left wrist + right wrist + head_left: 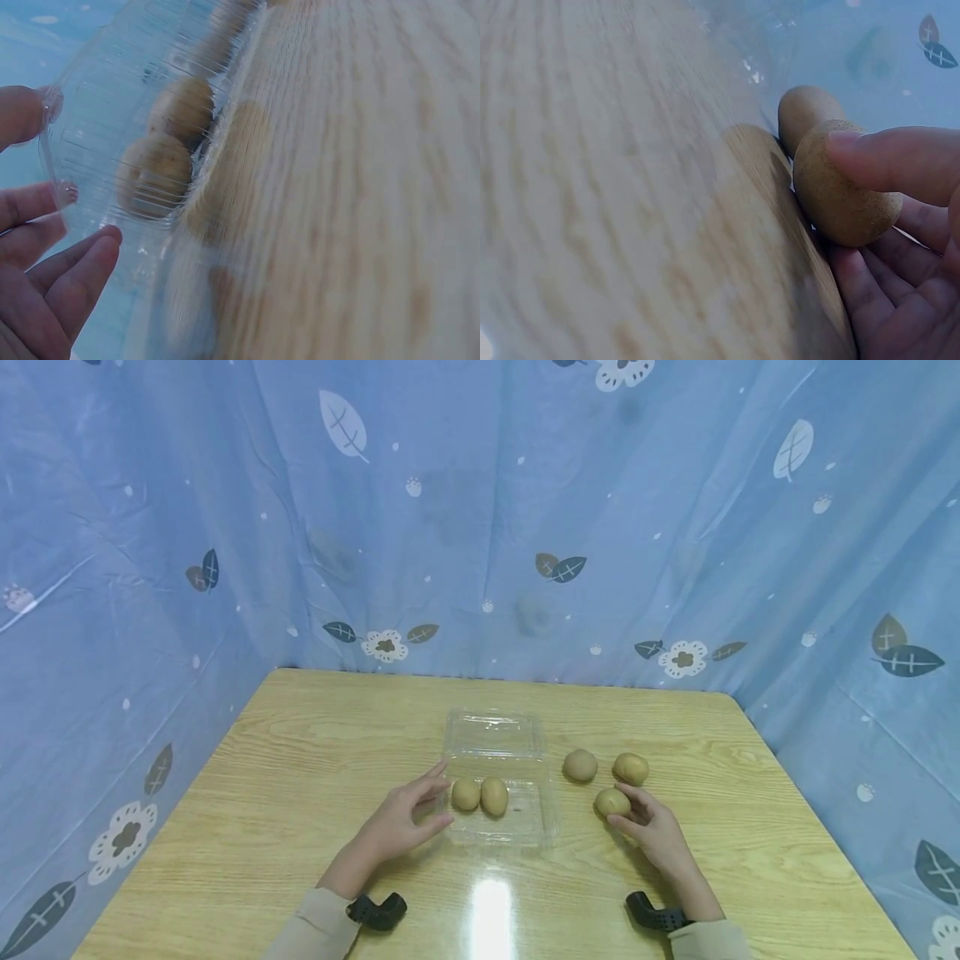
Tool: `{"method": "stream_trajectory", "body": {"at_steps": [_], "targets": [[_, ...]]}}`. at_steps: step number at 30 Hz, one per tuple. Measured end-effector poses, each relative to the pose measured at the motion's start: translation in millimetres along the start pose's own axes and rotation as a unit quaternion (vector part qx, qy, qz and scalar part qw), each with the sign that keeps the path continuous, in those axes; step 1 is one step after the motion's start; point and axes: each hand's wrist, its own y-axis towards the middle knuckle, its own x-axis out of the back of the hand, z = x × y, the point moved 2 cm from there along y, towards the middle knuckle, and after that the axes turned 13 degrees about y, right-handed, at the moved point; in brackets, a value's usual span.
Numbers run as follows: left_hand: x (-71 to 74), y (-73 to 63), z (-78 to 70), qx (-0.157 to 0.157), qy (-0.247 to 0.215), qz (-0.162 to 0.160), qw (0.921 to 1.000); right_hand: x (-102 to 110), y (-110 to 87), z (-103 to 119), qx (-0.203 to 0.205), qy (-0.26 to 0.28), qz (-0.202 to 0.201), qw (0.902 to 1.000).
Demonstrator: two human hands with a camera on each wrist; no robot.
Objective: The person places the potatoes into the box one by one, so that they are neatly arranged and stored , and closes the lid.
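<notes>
A clear plastic clamshell box (pixel 525 837) lies with its lid (pixel 491 735) folded back. Two small potatoes, a rounder one (pixel 466 794) and a longer one (pixel 494 797), sit side by side in the left of its base. At the box's left edge is my left hand (pixel 401 822), thumb and fingers spread apart; the left wrist view puts its fingertips (pixel 66 193) right at the clear rim. To the right of the box, my right hand (pixel 656 835) holds a potato (pixel 612 803) between thumb and fingers, low over the table. The right wrist view shows this potato (pixel 840 184) close up.
Two more potatoes lie behind the held one, a greyish one (pixel 581 766) and a yellower one (pixel 631 768). The wooden table (pixel 300 735) is bordered by a blue patterned curtain (pixel 450 527) at the back and sides. Black cameras are strapped on both wrists.
</notes>
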Motion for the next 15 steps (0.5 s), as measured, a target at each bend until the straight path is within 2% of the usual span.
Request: {"method": "stream_trajectory", "body": {"at_steps": [15], "targets": [[0.3,-1.2,-0.6,0.003,-0.002,-0.001,1.0,-0.6,-2.5,5.5,-0.012,0.028,-0.009,0.9995]]}}
